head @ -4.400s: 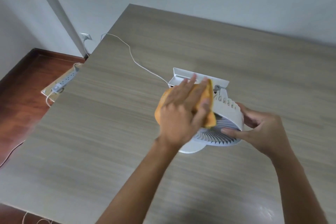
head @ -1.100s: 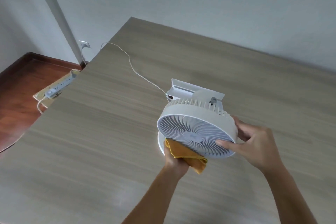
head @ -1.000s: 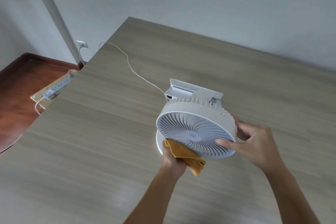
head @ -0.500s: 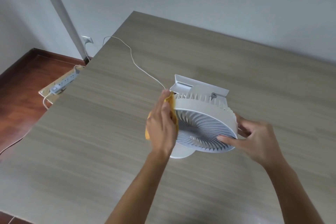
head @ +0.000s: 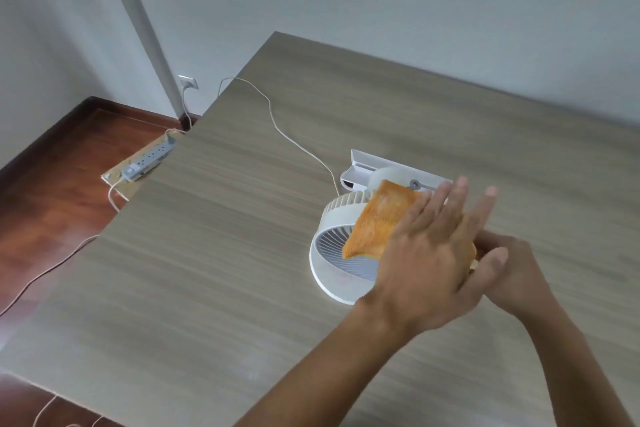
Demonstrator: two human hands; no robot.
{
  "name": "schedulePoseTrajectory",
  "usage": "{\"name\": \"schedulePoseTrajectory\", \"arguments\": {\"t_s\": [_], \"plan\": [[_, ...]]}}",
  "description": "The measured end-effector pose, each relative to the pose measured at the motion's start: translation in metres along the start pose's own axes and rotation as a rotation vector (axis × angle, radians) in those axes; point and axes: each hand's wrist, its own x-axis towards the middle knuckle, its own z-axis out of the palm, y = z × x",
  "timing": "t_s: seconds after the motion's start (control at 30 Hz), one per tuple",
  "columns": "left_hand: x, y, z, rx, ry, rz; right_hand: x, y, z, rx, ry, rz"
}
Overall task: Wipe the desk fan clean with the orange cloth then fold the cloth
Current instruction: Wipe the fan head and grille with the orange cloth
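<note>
Now orange cloth (head: 375,222) flat under spread left fingers (head: 446,201), atop fan (head: 332,253).

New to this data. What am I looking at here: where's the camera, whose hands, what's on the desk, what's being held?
There is no robot. A person wears a single wide-angle camera on the head, looking forward and down, so the arms enter from the bottom edge.

The left hand has straight fingers and presses the orange cloth onto the top of the white desk fan. The right hand is largely hidden behind the left; it appears to steady the fan's right side, but its grip cannot be made out.

The fan stands on a wood-grain desk, with a white tray-like part just behind it. A white cable runs from there over the desk's far left edge. A power strip lies on the floor.
</note>
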Motion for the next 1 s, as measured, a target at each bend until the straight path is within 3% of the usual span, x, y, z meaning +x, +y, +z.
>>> {"name": "schedulePoseTrajectory", "arguments": {"t_s": [0.07, 0.13, 0.2, 0.27, 0.33, 0.4, 0.5, 0.6, 0.7, 0.87, 1.0], "plan": [[0.000, -0.008, -0.023, -0.305, 0.055, 0.033, -0.004, 0.008, -0.004, 0.056, -0.079, 0.058], [-0.006, -0.027, -0.048, -0.456, 0.139, -0.002, -0.013, 0.015, -0.013, 0.155, -0.107, 0.106], [-0.016, -0.058, -0.072, -0.541, 0.189, -0.102, -0.024, 0.014, -0.024, 0.265, 0.008, 0.124], [-0.026, -0.096, -0.092, -0.575, 0.121, -0.216, -0.033, 0.003, -0.026, 0.331, 0.278, 0.144], [-0.030, -0.129, -0.102, -0.490, -0.069, -0.293, -0.034, -0.025, -0.012, 0.225, 0.525, 0.130], [-0.025, -0.149, -0.101, -0.415, -0.254, -0.320, -0.028, -0.062, 0.016, -0.018, 0.636, -0.006], [-0.008, -0.160, -0.088, -0.387, -0.410, -0.277, -0.009, -0.099, 0.065, -0.270, 0.636, -0.213], [0.007, -0.165, -0.073, -0.388, -0.514, -0.173, 0.008, -0.103, 0.095, -0.446, 0.670, -0.185], [0.014, -0.174, -0.065, -0.394, -0.505, -0.127, 0.013, -0.087, 0.101, -0.533, 0.730, -0.186], [0.013, -0.184, -0.056, -0.430, -0.490, -0.123, 0.009, -0.056, 0.105, -0.295, 0.803, -0.171], [0.011, -0.191, -0.056, -0.493, -0.462, -0.157, 0.004, -0.037, 0.118, 0.034, 0.988, -0.038]]}}
